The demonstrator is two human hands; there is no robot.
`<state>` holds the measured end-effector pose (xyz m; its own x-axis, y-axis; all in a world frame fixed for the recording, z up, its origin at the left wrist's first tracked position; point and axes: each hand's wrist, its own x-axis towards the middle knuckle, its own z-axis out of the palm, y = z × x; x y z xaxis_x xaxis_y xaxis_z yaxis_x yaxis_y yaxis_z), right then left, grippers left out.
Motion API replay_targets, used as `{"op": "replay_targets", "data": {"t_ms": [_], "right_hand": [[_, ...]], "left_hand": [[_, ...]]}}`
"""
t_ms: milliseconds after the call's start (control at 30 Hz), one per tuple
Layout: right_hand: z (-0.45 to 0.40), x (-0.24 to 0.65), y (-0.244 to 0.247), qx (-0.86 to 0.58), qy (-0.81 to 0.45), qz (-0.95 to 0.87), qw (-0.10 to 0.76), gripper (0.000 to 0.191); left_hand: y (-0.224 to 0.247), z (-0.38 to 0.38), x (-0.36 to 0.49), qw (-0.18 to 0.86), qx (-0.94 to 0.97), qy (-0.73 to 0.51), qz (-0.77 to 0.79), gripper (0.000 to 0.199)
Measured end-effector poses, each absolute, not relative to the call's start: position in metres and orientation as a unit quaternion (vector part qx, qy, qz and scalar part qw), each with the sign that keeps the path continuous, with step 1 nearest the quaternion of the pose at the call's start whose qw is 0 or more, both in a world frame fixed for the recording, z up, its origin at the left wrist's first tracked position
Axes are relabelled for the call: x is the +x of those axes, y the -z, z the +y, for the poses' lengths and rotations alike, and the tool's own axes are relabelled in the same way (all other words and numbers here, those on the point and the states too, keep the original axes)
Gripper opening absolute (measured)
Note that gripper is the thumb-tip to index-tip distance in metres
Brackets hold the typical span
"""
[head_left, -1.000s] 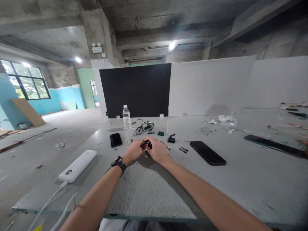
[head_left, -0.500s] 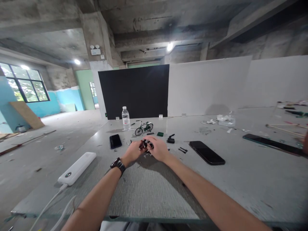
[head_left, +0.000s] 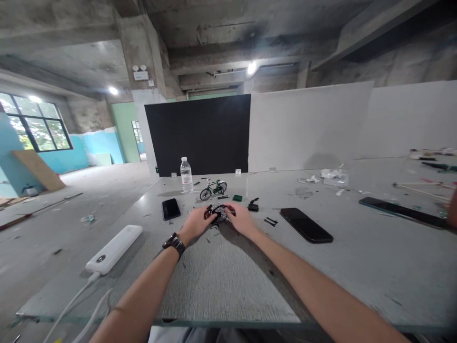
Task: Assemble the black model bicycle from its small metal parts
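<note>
Between my two hands is a small model bicycle [head_left: 220, 214] with a black spoked wheel and some dark red on its frame. My left hand [head_left: 195, 224] is closed on its left part, thumb against the frame beside the wheel. My right hand [head_left: 243, 219] pinches its right end at the edge of the wheel; the fingertips are partly hidden. Just beyond stands a complete green model bicycle [head_left: 213, 190]. Near my right hand lie a green piece [head_left: 237, 197], a black part [head_left: 253, 206] and two thin black strips [head_left: 271, 221].
A water bottle [head_left: 186, 176] stands at the back left, with a phone [head_left: 171, 209] nearer me. A white power bank [head_left: 114, 250] with a cable lies at left. To the right are a larger phone [head_left: 306, 225] and a long dark slab [head_left: 403, 212]. Panels [head_left: 200, 136] rise behind the table.
My right hand has shifted right and lower, off the top of the model bicycle, so its spoked wheel now shows between my hands. My left hand stays nearly in place.
</note>
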<state>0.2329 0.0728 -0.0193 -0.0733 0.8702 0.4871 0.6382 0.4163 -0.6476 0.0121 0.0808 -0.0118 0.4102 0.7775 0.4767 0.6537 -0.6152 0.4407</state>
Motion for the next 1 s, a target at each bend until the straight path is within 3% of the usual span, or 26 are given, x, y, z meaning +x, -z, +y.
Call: {"op": "replay_targets", "data": {"t_ms": [1000], "right_hand": [[0.0734,0.2356,0.0227,-0.487,-0.156,-0.718,0.472,0.023]], "left_hand": [[0.0093,0.0796,0.0108,0.115,0.837,-0.337,0.415,0.033]]}}
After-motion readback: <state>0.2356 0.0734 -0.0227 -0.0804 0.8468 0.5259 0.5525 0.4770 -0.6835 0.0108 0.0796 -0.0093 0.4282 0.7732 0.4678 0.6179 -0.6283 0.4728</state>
